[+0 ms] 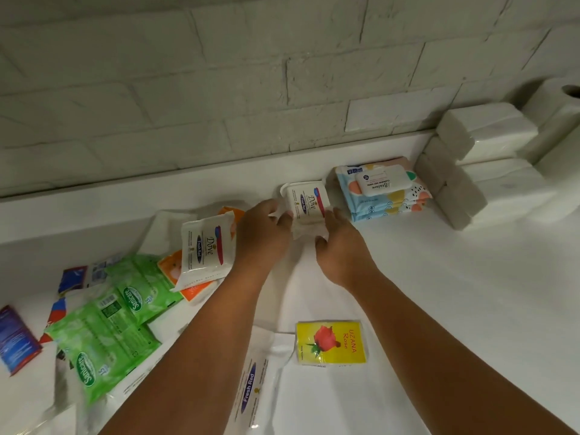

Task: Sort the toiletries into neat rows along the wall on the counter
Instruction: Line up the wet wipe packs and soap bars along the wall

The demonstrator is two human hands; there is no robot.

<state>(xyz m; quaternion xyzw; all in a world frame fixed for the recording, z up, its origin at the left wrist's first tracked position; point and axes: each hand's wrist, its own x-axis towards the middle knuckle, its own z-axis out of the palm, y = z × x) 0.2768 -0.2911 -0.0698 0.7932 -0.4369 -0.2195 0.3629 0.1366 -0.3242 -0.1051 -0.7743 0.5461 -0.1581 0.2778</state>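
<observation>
Left hand (263,227): fingers curled on the left edge of a Dove pack (306,204), grasping it. Right hand (342,246): fingers curled on the pack's right and near edges, also grasping it. The pack is between both hands, label up, at the back of the counter (439,277) and near the wall (251,89).

Just right of the pack: a wipes stack (383,189), lying flat. Beyond the stack, against the wall: white tissue bricks (470,146) and a roll (565,98).

Left of the left hand: a second Dove pack (205,249), tilted, resting on an orange pack (194,291). Further left: two green packs (141,287), overlapping, and blue packs (15,337) at the frame edge, all lying at mixed angles.

Near side, between the forearms: a yellow pack (331,342) with a rose print, flat. A third Dove pack (254,387) lies partly under the left forearm.
</observation>
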